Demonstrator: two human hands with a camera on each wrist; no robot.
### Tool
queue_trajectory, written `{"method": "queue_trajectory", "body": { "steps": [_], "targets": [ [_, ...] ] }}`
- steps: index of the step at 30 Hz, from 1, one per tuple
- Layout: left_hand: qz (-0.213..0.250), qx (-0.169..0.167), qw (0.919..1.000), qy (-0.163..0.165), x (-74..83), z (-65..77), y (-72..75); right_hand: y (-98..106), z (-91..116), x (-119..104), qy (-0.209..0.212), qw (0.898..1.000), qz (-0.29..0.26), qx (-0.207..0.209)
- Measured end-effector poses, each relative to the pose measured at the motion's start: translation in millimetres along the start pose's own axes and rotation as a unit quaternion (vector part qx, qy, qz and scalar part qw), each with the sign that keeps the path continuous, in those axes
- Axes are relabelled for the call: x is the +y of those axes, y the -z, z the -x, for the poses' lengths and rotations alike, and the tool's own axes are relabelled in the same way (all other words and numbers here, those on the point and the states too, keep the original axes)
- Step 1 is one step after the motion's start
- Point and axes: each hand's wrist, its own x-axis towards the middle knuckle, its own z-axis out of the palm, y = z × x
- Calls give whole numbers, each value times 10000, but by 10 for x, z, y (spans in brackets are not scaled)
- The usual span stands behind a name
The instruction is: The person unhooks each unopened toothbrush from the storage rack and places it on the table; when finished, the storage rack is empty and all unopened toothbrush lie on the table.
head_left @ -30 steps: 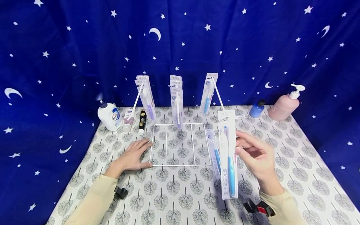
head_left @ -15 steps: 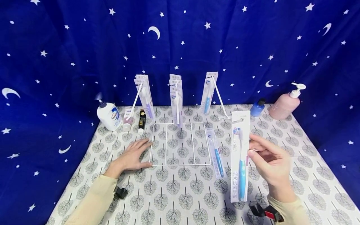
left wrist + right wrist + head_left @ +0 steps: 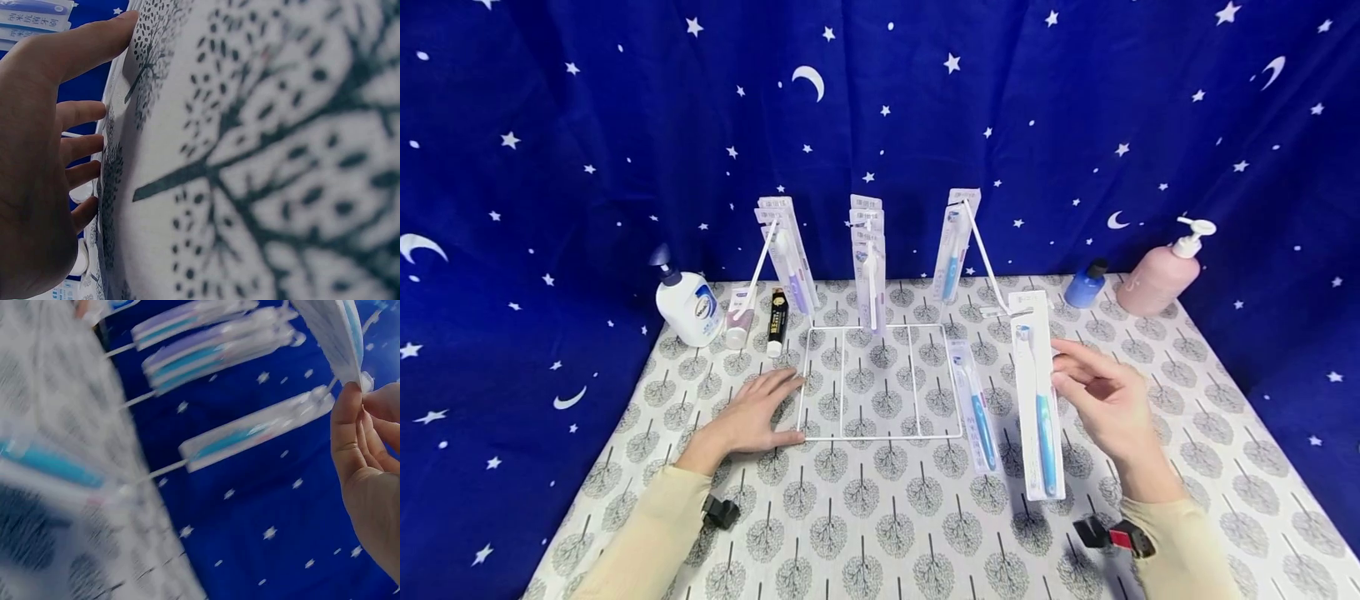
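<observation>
My right hand (image 3: 1101,396) pinches the right edge of a blue toothbrush in its clear and white package (image 3: 1037,400), held upright above the table. In the right wrist view thumb and fingers meet on the package's edge. The package top is close to the front end of the rack's right arm. My left hand (image 3: 748,417) rests flat at the left side of the white wire rack (image 3: 880,437), fingers spread and touching its base. Another packaged blue toothbrush (image 3: 977,408) lies on the table by the rack's right side. Packaged toothbrushes (image 3: 868,275) hang from the rack's arms.
At the back left stand a white pump bottle (image 3: 691,308), a pinkish tube (image 3: 740,321) and a black tube (image 3: 777,323). A blue bottle (image 3: 1085,285) and a pink pump bottle (image 3: 1159,279) stand at the back right. A blue starry curtain (image 3: 880,100) hangs behind.
The right hand carried the packaged toothbrush to the right, then slightly back left and away from me. The left hand stayed on the rack's base.
</observation>
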Motion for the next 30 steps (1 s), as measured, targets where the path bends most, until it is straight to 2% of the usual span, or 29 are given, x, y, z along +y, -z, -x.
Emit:
{"method": "queue_trajectory", "body": {
  "steps": [4,7,11,19,24,30],
  "targets": [
    [-55,3,10000,-35,-11,-2,-11,82,13,192,-778,9933,853,1],
    [-64,29,10000,-17,-15,-3,-11,133,18,331,-1275,9793,1569,-53],
    [-56,10,10000,24,-18,-3,-12,187,25,504,-1714,9633,2060,-131],
    [10,-102,9999,108,-17,2,-9,289,20,811,-2280,9545,1914,-163],
    [-51,-79,9999,46,-25,-2,-5,332,39,1021,-2731,9411,1979,-255],
    [-16,-73,10000,23,-19,-7,2,324,60,1174,-2747,9330,2313,-230]
  ]
}}
